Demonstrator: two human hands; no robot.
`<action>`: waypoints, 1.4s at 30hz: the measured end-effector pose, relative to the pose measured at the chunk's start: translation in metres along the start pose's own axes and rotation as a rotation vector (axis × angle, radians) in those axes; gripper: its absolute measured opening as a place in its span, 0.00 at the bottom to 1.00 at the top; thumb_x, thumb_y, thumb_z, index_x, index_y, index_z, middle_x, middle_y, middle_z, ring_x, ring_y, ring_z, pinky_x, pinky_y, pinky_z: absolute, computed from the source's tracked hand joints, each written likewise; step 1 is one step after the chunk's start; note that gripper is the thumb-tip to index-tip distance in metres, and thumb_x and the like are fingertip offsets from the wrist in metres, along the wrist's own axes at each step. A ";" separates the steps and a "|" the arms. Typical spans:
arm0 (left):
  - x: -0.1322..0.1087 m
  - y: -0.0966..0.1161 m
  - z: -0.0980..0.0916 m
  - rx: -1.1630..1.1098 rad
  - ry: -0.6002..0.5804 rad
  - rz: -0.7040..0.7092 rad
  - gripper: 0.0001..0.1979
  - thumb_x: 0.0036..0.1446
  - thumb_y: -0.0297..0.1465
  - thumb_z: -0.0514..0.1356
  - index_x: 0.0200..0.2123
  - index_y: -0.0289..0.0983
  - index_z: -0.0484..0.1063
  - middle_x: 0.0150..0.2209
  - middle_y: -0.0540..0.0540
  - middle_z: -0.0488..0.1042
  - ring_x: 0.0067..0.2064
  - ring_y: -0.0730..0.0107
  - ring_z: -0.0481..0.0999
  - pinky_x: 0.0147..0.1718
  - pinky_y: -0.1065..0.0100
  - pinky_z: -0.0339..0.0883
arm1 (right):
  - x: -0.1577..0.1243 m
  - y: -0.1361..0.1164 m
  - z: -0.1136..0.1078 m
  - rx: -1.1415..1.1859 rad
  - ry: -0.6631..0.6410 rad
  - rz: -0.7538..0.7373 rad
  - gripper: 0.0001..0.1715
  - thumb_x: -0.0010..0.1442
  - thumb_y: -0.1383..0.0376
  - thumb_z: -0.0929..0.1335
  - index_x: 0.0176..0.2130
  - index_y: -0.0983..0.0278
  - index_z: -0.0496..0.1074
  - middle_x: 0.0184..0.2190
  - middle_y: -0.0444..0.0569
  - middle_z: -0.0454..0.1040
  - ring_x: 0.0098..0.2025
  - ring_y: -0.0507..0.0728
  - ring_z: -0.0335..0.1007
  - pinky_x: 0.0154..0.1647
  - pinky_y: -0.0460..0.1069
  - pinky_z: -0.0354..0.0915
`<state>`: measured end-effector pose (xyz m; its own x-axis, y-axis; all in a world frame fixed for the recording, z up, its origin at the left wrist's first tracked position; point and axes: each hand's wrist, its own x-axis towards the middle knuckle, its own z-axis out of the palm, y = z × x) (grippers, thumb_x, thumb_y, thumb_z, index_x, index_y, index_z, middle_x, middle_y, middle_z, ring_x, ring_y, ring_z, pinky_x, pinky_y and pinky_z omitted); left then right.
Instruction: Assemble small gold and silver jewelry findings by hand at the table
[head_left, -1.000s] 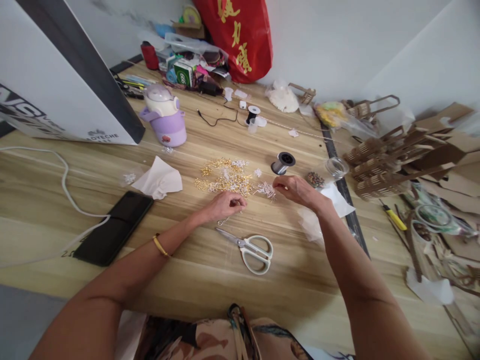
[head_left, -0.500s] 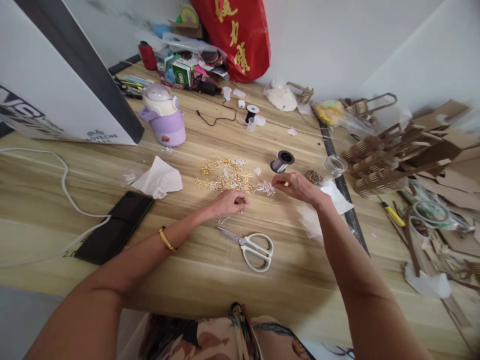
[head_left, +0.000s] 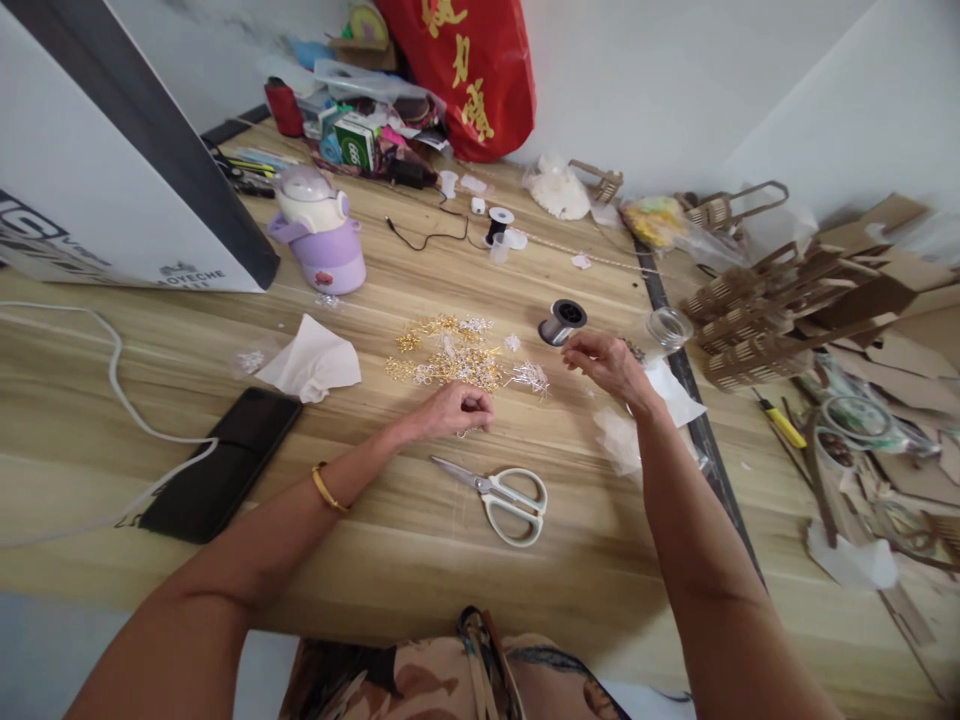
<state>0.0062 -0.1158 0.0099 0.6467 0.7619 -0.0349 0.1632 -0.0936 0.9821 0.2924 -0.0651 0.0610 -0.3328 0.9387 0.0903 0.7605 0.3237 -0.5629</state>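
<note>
My left hand (head_left: 452,410) rests on the wooden table (head_left: 420,560) with its fingers pinched on a small metal piece that I cannot make out. Just beyond it lies a heap of gold and silver jewellery findings (head_left: 450,358). My right hand (head_left: 606,362) hovers near a spool of silver wire (head_left: 561,322), fingers curled in a pinch; what they hold is too small to see. White-handled scissors (head_left: 501,492) lie shut between my arms. A small pile of dark beads (head_left: 636,350) sits partly hidden behind the right hand.
A black phone (head_left: 217,470) and white cable (head_left: 112,370) lie at left beside a tissue (head_left: 313,360). A purple jug (head_left: 322,240) stands behind. Also here: a glass jar (head_left: 667,326), cardboard pieces (head_left: 795,310) at right, a red bag (head_left: 469,70) and clutter at the back.
My right hand has moved a little to the right and away from me, toward the wire spool. My left hand has stayed pinched in place.
</note>
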 end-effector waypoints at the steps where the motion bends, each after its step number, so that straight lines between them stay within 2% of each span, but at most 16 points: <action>1: -0.001 0.000 -0.001 -0.002 0.003 -0.004 0.09 0.52 0.31 0.61 0.28 0.29 0.73 0.26 0.43 0.78 0.24 0.77 0.70 0.24 0.76 0.59 | -0.002 0.004 0.000 -0.064 0.032 0.020 0.10 0.58 0.64 0.64 0.36 0.66 0.73 0.29 0.48 0.76 0.30 0.53 0.71 0.35 0.47 0.63; 4: -0.002 -0.001 -0.002 0.018 0.010 -0.013 0.10 0.53 0.32 0.61 0.29 0.28 0.74 0.27 0.42 0.78 0.24 0.78 0.69 0.23 0.76 0.57 | -0.011 0.015 0.000 -0.249 0.072 0.094 0.10 0.57 0.65 0.64 0.36 0.65 0.74 0.29 0.48 0.77 0.31 0.55 0.72 0.34 0.47 0.61; 8: -0.003 -0.001 -0.004 0.047 0.013 -0.021 0.12 0.54 0.34 0.61 0.30 0.28 0.76 0.24 0.44 0.77 0.22 0.80 0.64 0.21 0.77 0.53 | -0.025 0.022 0.000 -0.462 0.056 0.199 0.12 0.58 0.65 0.63 0.36 0.62 0.76 0.32 0.49 0.78 0.33 0.57 0.73 0.31 0.48 0.59; 10: -0.002 -0.001 -0.005 0.019 0.019 -0.036 0.12 0.54 0.34 0.61 0.30 0.28 0.76 0.25 0.44 0.77 0.22 0.80 0.65 0.21 0.77 0.54 | -0.032 0.018 0.001 -0.543 0.048 0.217 0.12 0.58 0.66 0.63 0.38 0.61 0.76 0.36 0.50 0.78 0.36 0.59 0.73 0.31 0.48 0.59; 12: -0.002 -0.003 -0.006 -0.033 0.021 -0.055 0.12 0.54 0.34 0.61 0.30 0.28 0.75 0.28 0.42 0.78 0.23 0.79 0.66 0.22 0.76 0.58 | -0.036 0.006 0.004 -0.570 0.067 0.170 0.15 0.56 0.66 0.65 0.43 0.62 0.75 0.44 0.53 0.76 0.39 0.60 0.73 0.32 0.49 0.61; 14: -0.001 -0.005 -0.006 -0.082 0.019 -0.065 0.12 0.54 0.35 0.61 0.30 0.29 0.74 0.29 0.40 0.79 0.23 0.79 0.67 0.24 0.76 0.61 | -0.037 -0.011 0.011 -0.449 0.062 0.073 0.19 0.56 0.66 0.66 0.48 0.62 0.72 0.48 0.53 0.73 0.34 0.56 0.72 0.33 0.49 0.63; 16: -0.001 -0.009 -0.007 -0.107 0.012 -0.063 0.13 0.53 0.36 0.62 0.30 0.29 0.73 0.30 0.40 0.79 0.24 0.79 0.68 0.24 0.76 0.62 | -0.034 -0.032 0.023 -0.210 0.013 -0.029 0.18 0.58 0.67 0.65 0.48 0.63 0.72 0.44 0.51 0.75 0.29 0.52 0.70 0.32 0.48 0.64; 18: 0.000 -0.012 -0.008 -0.113 0.003 -0.057 0.13 0.53 0.36 0.62 0.30 0.29 0.73 0.30 0.40 0.79 0.24 0.79 0.68 0.24 0.76 0.63 | -0.028 -0.051 0.038 -0.009 -0.070 -0.126 0.17 0.59 0.69 0.64 0.48 0.63 0.72 0.44 0.51 0.76 0.31 0.52 0.71 0.32 0.46 0.65; 20: 0.000 -0.014 -0.008 -0.113 -0.007 -0.054 0.13 0.53 0.36 0.63 0.30 0.29 0.72 0.30 0.40 0.79 0.24 0.79 0.69 0.24 0.76 0.63 | -0.023 -0.065 0.052 0.083 -0.138 -0.219 0.16 0.59 0.71 0.63 0.46 0.64 0.73 0.45 0.51 0.76 0.36 0.52 0.72 0.34 0.46 0.65; 22: 0.000 -0.014 -0.008 -0.117 -0.010 -0.051 0.13 0.53 0.36 0.63 0.30 0.29 0.72 0.30 0.40 0.79 0.24 0.79 0.69 0.24 0.76 0.63 | -0.018 -0.072 0.063 0.103 -0.242 -0.266 0.14 0.59 0.72 0.63 0.44 0.65 0.74 0.40 0.50 0.77 0.33 0.51 0.71 0.34 0.45 0.65; 25: 0.000 -0.011 -0.008 -0.127 -0.005 -0.044 0.12 0.53 0.35 0.63 0.30 0.29 0.72 0.30 0.40 0.79 0.24 0.79 0.68 0.24 0.76 0.62 | -0.015 -0.072 0.072 0.111 -0.322 -0.288 0.11 0.60 0.73 0.64 0.39 0.66 0.75 0.32 0.48 0.77 0.31 0.51 0.70 0.33 0.45 0.63; 30: 0.001 -0.012 -0.009 -0.116 -0.023 -0.035 0.12 0.54 0.35 0.62 0.31 0.29 0.73 0.30 0.40 0.79 0.23 0.80 0.67 0.23 0.76 0.62 | -0.019 -0.068 0.071 0.207 -0.332 -0.260 0.09 0.60 0.69 0.65 0.37 0.66 0.75 0.32 0.48 0.76 0.32 0.51 0.69 0.32 0.44 0.62; 35: 0.001 -0.016 -0.009 -0.121 -0.027 -0.030 0.12 0.55 0.36 0.61 0.31 0.29 0.72 0.31 0.40 0.79 0.24 0.80 0.67 0.24 0.76 0.63 | -0.024 -0.069 0.066 0.276 -0.364 -0.229 0.10 0.62 0.65 0.64 0.35 0.67 0.74 0.27 0.45 0.71 0.27 0.49 0.61 0.27 0.43 0.56; 42: -0.002 0.004 -0.010 -0.200 -0.004 -0.106 0.13 0.53 0.37 0.63 0.30 0.30 0.70 0.30 0.42 0.78 0.25 0.79 0.69 0.26 0.75 0.64 | -0.025 -0.065 0.064 0.358 -0.406 -0.218 0.12 0.63 0.62 0.64 0.36 0.68 0.73 0.21 0.40 0.62 0.23 0.47 0.52 0.24 0.43 0.50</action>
<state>-0.0023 -0.1116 0.0153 0.6368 0.7581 -0.1406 0.0797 0.1167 0.9900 0.2156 -0.1174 0.0424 -0.7014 0.7112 -0.0470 0.4379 0.3781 -0.8156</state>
